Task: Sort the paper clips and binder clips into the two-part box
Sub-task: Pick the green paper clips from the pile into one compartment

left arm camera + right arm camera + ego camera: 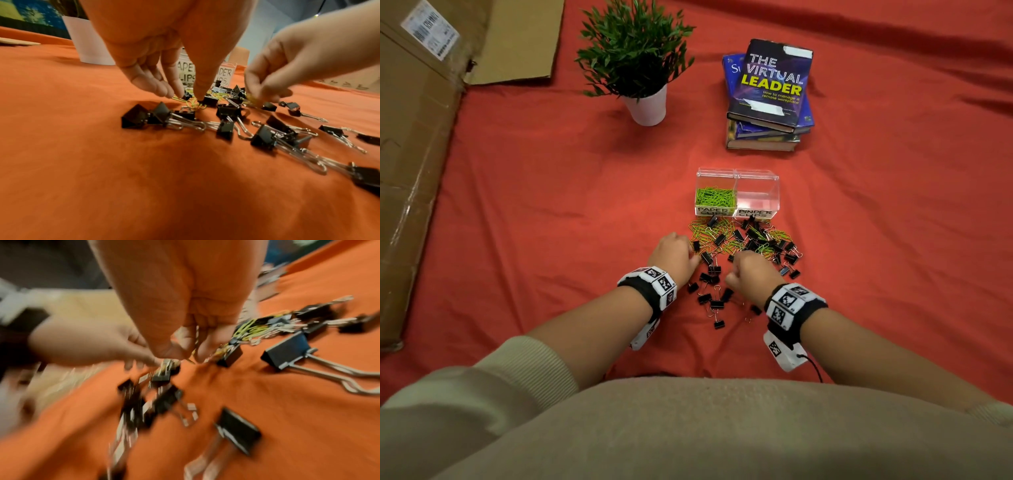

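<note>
left hand (pixel 156 84): fingertips pinching green paper clips (pixel 191 104) | right hand (pixel 265 87): pinching paper clips | risk: a binder clip (pixel 209 101) snags and rides into the box (pixel 738 192) at 12 o'clock

Right wrist view motion-blurred; right hand (pixel 191 331) grip contents unclear (paper clips?).

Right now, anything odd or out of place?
Only the unsorted pile: green paper clips tangled with black binder clips loose on the red cloth. The box's binder-clip half holds none yet. No damage visible.
</note>
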Demonstrator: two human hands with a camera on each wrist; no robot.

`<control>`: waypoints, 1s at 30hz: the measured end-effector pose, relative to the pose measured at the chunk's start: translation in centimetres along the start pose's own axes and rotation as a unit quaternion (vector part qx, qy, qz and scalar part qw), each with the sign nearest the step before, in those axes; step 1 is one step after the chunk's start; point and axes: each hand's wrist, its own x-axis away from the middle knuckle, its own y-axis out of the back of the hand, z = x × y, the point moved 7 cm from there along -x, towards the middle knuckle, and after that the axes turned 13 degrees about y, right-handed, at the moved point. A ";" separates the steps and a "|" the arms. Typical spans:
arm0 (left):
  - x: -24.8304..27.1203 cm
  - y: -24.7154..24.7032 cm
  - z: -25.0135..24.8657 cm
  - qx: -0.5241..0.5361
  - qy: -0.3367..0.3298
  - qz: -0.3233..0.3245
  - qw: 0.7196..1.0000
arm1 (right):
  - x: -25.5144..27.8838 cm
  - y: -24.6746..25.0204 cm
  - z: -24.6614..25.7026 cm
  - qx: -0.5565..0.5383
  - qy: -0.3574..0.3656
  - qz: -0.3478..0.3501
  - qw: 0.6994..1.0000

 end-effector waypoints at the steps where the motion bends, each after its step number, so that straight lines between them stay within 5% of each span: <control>1: 0.0 -0.2 -0.1 -0.006 0.004 0.001 1.000 | 0.0 0.7 -0.6 -0.056 -0.015 -0.030 0.998; 4: -0.1 -0.8 -0.5 -0.021 0.007 0.004 1.000 | -0.1 2.9 -2.3 -0.226 -0.055 -0.119 0.965; 9: -0.2 -1.2 -1.0 -0.040 -0.002 0.007 0.999 | -1.1 3.9 -3.5 -0.390 -0.107 -0.110 0.908; 14: 0.0 -1.0 -1.7 -0.060 -0.022 0.012 0.998 | -2.6 3.0 -1.6 -0.115 -0.016 -0.042 0.992; 18: 0.3 -1.0 -2.3 -0.104 -0.052 0.025 0.993 | -2.3 1.2 -1.0 0.044 0.037 0.025 0.998; 23: 0.0 -1.7 -2.6 -0.134 -0.069 0.042 0.988 | -0.6 -0.1 -2.0 0.054 0.007 0.103 0.993; 30: 0.5 -2.1 -3.2 -0.189 -0.098 0.010 0.977 | -2.7 3.5 -1.1 -0.044 0.011 -0.034 0.998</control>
